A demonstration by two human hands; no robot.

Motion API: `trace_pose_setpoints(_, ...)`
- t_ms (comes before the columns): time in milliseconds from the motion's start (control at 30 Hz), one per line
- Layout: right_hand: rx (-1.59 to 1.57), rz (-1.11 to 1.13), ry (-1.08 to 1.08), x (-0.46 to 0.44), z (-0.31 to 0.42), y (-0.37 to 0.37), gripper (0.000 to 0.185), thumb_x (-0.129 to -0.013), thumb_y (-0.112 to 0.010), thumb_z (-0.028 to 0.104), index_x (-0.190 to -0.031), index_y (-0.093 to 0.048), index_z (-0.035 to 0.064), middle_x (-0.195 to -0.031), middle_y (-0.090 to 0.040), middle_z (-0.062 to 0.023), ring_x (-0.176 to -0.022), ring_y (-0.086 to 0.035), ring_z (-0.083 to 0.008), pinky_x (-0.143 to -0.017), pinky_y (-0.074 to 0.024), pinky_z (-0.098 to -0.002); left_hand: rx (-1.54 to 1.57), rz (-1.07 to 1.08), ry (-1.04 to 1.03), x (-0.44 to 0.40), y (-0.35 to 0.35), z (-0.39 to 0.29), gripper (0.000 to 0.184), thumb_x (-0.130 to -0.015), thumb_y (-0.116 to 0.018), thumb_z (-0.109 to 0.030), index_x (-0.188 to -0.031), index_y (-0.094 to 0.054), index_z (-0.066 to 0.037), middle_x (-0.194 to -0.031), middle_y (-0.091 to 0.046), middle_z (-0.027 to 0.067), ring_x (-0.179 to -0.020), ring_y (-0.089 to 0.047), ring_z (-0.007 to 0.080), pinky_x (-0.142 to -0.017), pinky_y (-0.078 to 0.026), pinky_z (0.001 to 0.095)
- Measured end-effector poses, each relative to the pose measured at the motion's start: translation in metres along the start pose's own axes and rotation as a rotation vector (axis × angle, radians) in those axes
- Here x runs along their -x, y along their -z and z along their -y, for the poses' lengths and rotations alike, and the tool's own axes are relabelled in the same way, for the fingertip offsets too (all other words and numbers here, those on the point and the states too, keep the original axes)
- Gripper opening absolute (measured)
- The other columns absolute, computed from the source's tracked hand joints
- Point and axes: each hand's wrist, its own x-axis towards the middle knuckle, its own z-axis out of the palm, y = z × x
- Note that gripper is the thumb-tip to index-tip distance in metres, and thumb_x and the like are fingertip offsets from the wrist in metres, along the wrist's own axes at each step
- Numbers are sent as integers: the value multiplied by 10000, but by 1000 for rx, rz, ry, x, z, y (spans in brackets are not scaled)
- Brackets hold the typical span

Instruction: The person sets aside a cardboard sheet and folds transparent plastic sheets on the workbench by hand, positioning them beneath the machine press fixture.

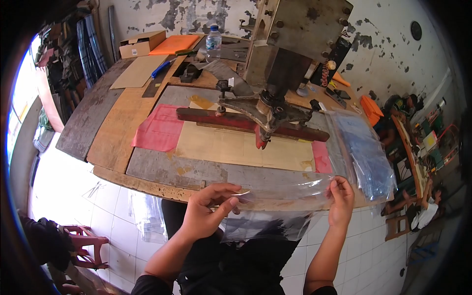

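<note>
A clear plastic sheet [282,191] stretches between my two hands at the front edge of the workbench, with light glinting along it. My left hand [209,210] is closed on its left end, thumb and fingers pinching the film. The right end is pinched in my right hand [340,199]. Part of the film hangs down in front of my dark clothing. Beyond the hands, a press machine with a red bar [295,132] stands over a yellowish sheet [236,147], which has pink-red pieces [160,129] at its ends.
To the right lies a stack of clear plastic sheets [366,152]. A water bottle [213,43], a cardboard box [142,44], an orange packet [174,44] and a blue cutter [162,68] sit at the back. A red stool [88,243] stands lower left; people sit at the right.
</note>
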Motion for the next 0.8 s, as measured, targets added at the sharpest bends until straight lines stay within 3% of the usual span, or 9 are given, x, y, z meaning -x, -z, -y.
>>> trace_pose_setpoints(267, 3, -5, 38, -2, 11, 1, 210, -981, -702, 179, -1108, -645, 22, -863, -621, 1, -755, -536, -85, -697, -417, -239, 68, -41, -3, -9, -11, 7, 385, -1006, -646, -84, -1370, -563, 10, -1092, -726, 88, -937, -677, 126, -813, -529, 258)
trace_pose_setpoints(333, -10, -48, 57, -5, 11, 3, 213, -985, -697, 179, -1117, -640, 21, -864, -615, 1, -759, -534, -85, -703, -419, -241, 271, 242, -28, -10, -18, 6, 448, -1007, -652, -105, -1422, -526, 8, -1156, -709, 95, -1016, -657, 152, -876, -512, 304)
trace_pose_setpoints(400, 17, -145, 191, -7, 13, 1, 250, -989, -692, 189, -1156, -635, 13, -860, -611, 8, -778, -539, -82, -714, -424, -243, -101, 437, -11, -2, -20, 9, 460, -1014, -635, -110, -1448, -510, -22, -1211, -711, 112, -1063, -669, 192, -921, -516, 344)
trace_pose_setpoints(533, 660, -283, 515, 5, 28, 3, 331, -962, -719, 253, -1169, -639, 8, -905, -617, -32, -885, -580, -121, -794, -438, -251, -362, 310, -485, 22, -55, 21, 493, -889, -653, 21, -1378, -585, 6, -1134, -699, 202, -973, -718, 321, -837, -576, 370)
trace_pose_setpoints(633, 979, -320, 284, 46, 72, 12, 519, -932, -740, 343, -1310, -614, 9, -949, -645, -82, -887, -626, -149, -801, -467, -259, -452, 274, -663, 41, -90, 26, 730, -729, -701, 42, -1438, -537, -13, -1255, -669, 185, -956, -711, 294, -766, -604, 355)
trace_pose_setpoints(667, 730, -119, 91, 61, 88, 16, 634, -924, -736, 372, -1407, -535, 13, -983, -660, -105, -896, -657, -169, -782, -487, -271, -433, 295, -731, 48, -101, 33, 760, -726, -700, 14, -1461, -513, -32, -1330, -641, 164, -967, -692, 264, -764, -599, 333)
trace_pose_setpoints(700, 467, 74, -97, 74, 99, 19, 755, -915, -733, 401, -1504, -456, 17, -1017, -675, -128, -905, -688, -190, -762, -507, -283, -475, 380, -768, 56, -111, 35, 740, -756, -698, -29, -1471, -504, -32, -1361, -616, 165, -975, -685, 250, -774, -594, 319)
trace_pose_setpoints(733, 475, 56, -97, 83, 106, 20, 755, -915, -733, 401, -1504, -456, 17, -1017, -675, -128, -905, -688, -190, -762, -507, -283, -519, 467, -807, 61, -121, 35, 723, -787, -696, -71, -1480, -496, -33, -1392, -592, 166, -983, -678, 237, -784, -588, 306)
trace_pose_setpoints(800, 434, 231, -39, 99, 117, 21, 917, -919, -698, 425, -1611, -245, 28, -1035, -691, -142, -899, -726, -233, -719, -541, -299, -393, 766, -751, 64, -140, 32, 663, -898, -692, -256, -1506, -487, -91, -1483, -514, 193, -1181, -634, 271, -974, -532, 379)
